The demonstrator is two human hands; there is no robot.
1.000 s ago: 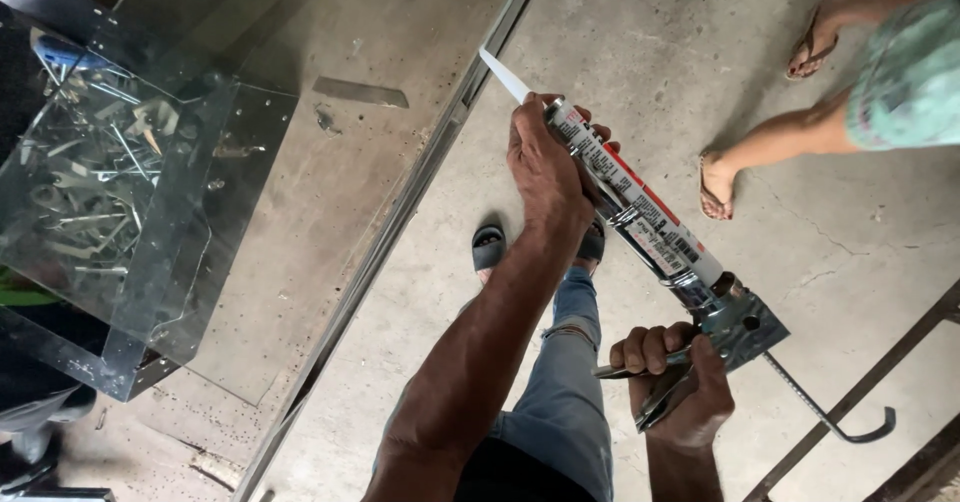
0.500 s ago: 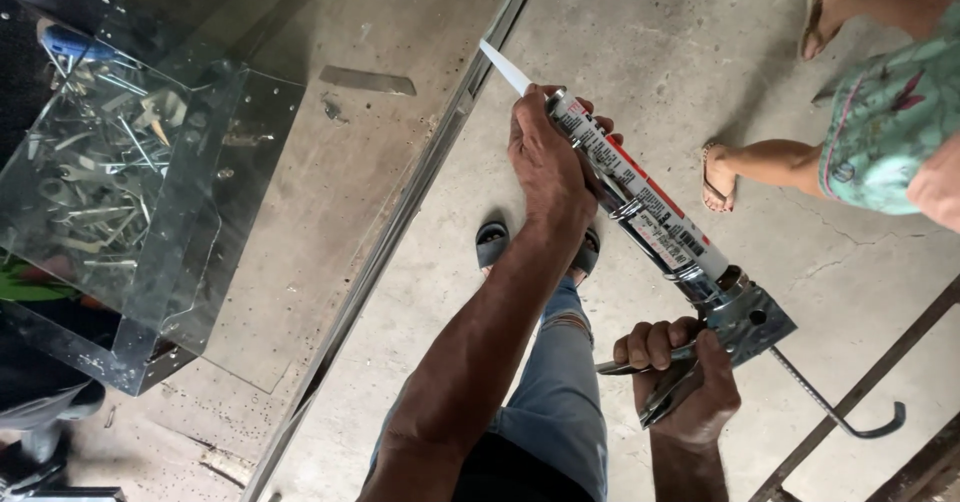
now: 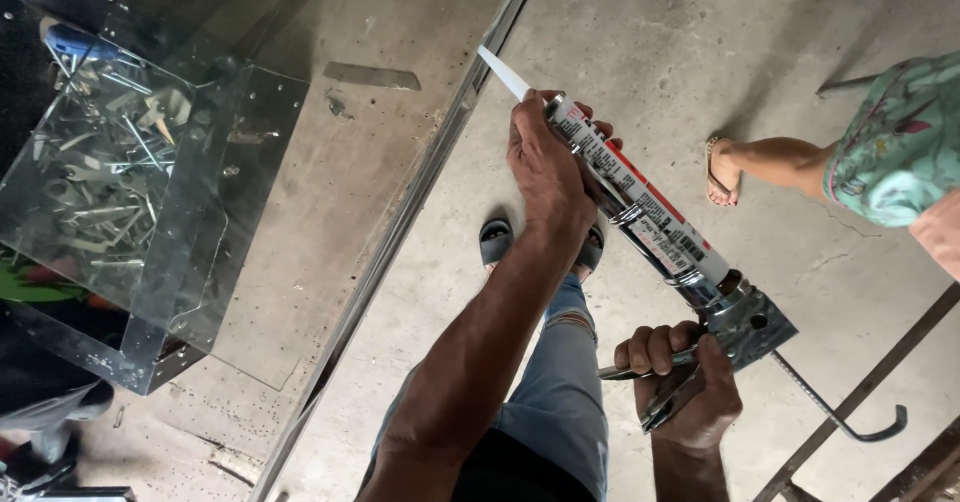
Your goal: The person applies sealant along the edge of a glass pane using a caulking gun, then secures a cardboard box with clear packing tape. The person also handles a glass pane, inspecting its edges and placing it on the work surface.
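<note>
I hold a metal caulking gun loaded with a white and red sealant tube. My left hand wraps the front of the tube, close behind its white nozzle. My right hand grips the gun's handle and trigger at the rear. The nozzle tip points at the metal edge of a large glass sheet lying flat on the left. The plunger rod sticks out behind the gun.
A clear box full of screws and small metal parts rests on the glass at left. Another person's bare leg and sandalled foot stand on the concrete floor at right, under a green patterned garment. Metal bars lie at lower right.
The other person has stepped rightwards and nearer across the floor. The view has shifted slightly; my hands keep the same hold on the caulking gun at the glass edge.
</note>
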